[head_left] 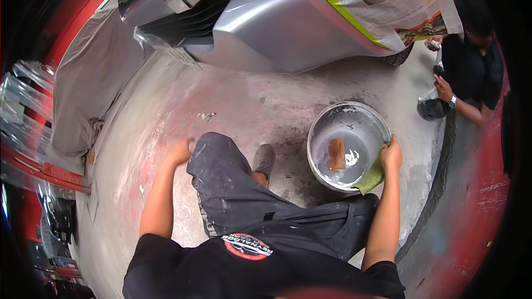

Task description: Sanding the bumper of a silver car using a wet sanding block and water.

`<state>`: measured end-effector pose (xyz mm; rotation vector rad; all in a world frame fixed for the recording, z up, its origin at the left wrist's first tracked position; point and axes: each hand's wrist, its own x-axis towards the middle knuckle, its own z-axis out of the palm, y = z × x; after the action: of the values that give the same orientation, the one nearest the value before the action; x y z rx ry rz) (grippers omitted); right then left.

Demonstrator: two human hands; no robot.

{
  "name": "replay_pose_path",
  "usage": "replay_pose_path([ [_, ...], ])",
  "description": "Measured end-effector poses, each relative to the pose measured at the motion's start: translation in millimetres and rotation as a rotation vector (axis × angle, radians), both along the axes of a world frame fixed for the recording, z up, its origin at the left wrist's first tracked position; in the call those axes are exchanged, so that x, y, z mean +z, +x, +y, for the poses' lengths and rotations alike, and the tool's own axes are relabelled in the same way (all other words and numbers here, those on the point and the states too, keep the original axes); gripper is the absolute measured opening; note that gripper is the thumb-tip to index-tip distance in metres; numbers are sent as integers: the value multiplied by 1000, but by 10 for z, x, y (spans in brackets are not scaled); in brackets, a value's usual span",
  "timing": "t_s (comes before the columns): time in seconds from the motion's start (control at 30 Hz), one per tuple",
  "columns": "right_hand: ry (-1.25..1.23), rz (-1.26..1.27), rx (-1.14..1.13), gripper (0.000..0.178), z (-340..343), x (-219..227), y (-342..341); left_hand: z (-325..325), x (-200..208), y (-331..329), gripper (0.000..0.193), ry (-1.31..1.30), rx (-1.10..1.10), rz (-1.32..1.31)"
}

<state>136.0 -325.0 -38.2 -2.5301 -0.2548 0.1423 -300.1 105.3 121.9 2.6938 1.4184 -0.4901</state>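
My right hand (392, 155) is closed at the right rim of a grey bucket (312, 158), gripping a green cloth (372, 178) that hangs down the bucket's inner wall. Cloudy liquid lies in the bucket, with a brown rectangular block (336, 154) in it. My left hand (178, 152) is beside my bent left knee, its fingers curled in; whatever they may hold is hidden. Ahead of me is the silver bumper (277, 27) of a vehicle, partly covered on the right with printed sheeting (396, 3) edged in yellow-green tape.
At right, another person (474, 72) crouches beside a dark container (431, 108). A grey cover (91, 72) drapes at the left, near clear plastic wrapping (25, 97) and a red bar (44, 169). Small scraps (206, 116) lie on the stained concrete floor.
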Motion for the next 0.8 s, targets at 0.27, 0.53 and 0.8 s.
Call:
replay_pose_path([
  [0.27, -2, 9, 3, 42, 122, 75, -47, -775, 792, 1085, 55, -356, -338, -258],
  [0.53, -17, 57, -16, 50, 111, 83, -19, -1260, 169, 1321, 62, -490, -670, 39],
  [0.8, 17, 11, -30, 37, 126, 83, -60, -1539, -153, 1740, 70, -338, -590, -124],
])
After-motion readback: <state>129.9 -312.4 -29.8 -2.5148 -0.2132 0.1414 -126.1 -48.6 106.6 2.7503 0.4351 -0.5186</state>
